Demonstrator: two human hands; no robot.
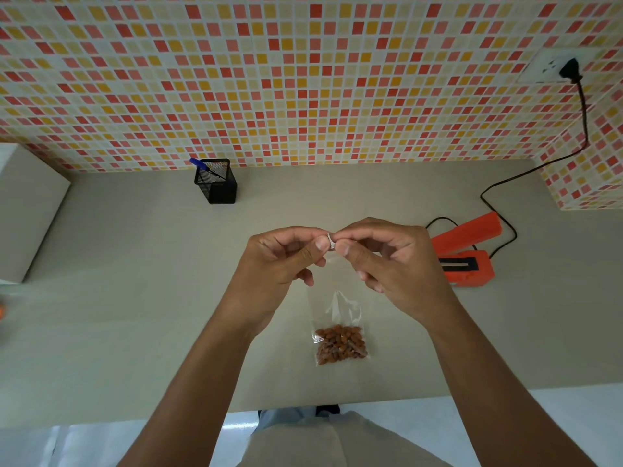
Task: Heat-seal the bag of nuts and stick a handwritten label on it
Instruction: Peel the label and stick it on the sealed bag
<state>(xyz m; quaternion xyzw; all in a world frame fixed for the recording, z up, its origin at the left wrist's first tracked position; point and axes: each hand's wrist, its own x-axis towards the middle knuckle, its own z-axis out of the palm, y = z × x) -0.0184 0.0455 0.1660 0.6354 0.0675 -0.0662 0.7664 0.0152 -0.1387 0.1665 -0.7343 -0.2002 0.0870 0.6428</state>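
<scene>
A clear plastic bag of brown nuts (340,343) lies flat on the grey counter (151,298), its empty upper part pointing away from me. Above it, my left hand (279,261) and my right hand (391,264) are raised and meet fingertip to fingertip. Between thumbs and forefingers they pinch a small white label (330,241); only its edge shows. The orange heat sealer (465,254) stands open at the right, just beyond my right hand.
A black mesh pen holder (217,183) with a blue pen (199,164) stands at the back by the tiled wall. The sealer's black cord (526,173) runs up to a wall socket (553,67). A white box (30,210) sits at the left.
</scene>
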